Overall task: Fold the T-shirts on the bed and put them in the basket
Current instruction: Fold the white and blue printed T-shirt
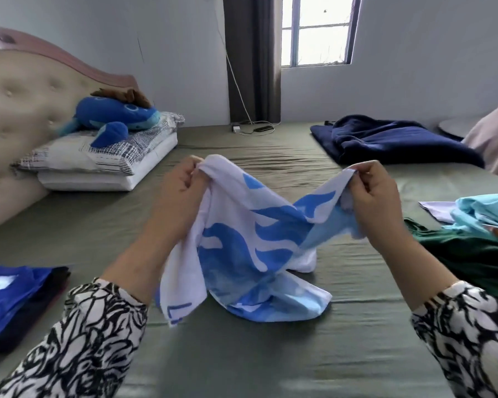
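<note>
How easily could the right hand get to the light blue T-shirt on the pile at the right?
Probably yes, but not yet: the right hand pinches the white-and-blue T-shirt. The light blue T-shirt lies uncovered beside it, with nothing between.

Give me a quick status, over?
Left hand, right hand pinching white blue-patterned T-shirt, lifted, hem on green bedsheet. Nothing in the way.

Home bedroom, tufted headboard (15,90), stacked pillows (98,162), green-sheeted bed (242,354), curtained window (316,30)
</note>
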